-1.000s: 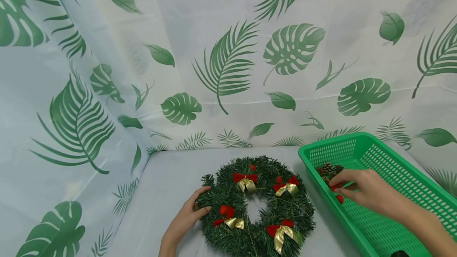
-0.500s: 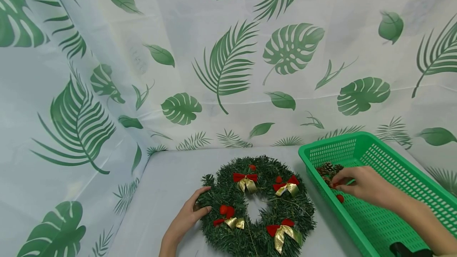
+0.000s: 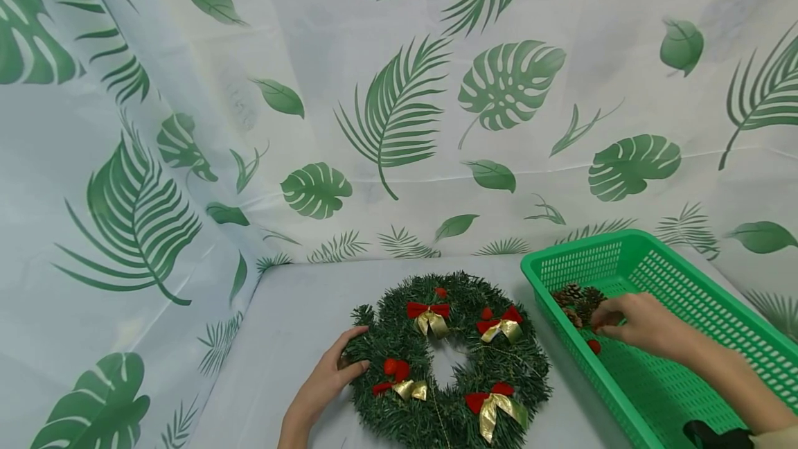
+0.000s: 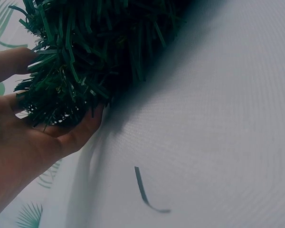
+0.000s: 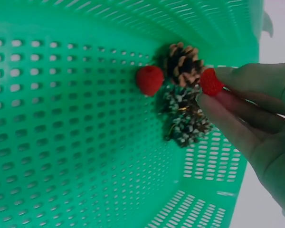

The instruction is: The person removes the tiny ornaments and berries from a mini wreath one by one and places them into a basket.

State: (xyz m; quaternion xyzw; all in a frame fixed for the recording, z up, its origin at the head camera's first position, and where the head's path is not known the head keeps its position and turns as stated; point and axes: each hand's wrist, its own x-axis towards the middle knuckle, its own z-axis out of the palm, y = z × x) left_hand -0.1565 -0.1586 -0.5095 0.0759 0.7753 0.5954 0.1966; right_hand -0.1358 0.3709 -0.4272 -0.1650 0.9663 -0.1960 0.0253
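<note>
A green tinsel wreath (image 3: 399,296) lies on the white table, dressed with red-and-gold bows (image 3: 494,411) and small red berries (image 3: 440,293). My left hand (image 3: 324,376) grips its left edge, the thumb on the near side and the fingers tucked around the tinsel in the left wrist view. Over the green basket (image 3: 630,400), my right hand (image 3: 642,324) pinches an artificial red berry (image 5: 211,81) between thumb and fingertips. Just below that hand are several pinecones (image 5: 183,64). Another red berry (image 5: 150,80) rests on the basket floor beside them.
The basket's raised rim (image 3: 580,359) runs along the wreath's right side. Leaf-printed white curtains (image 3: 399,220) hang behind and at the left. A black strap (image 3: 711,435) sits at the right wrist. One loose tinsel strand (image 4: 141,187) lies on the table.
My right hand has drawn slightly right, away from the basket's left wall, with the red berry between its fingers, uncovering more of the pinecones. The left hand and wreath have stayed still.
</note>
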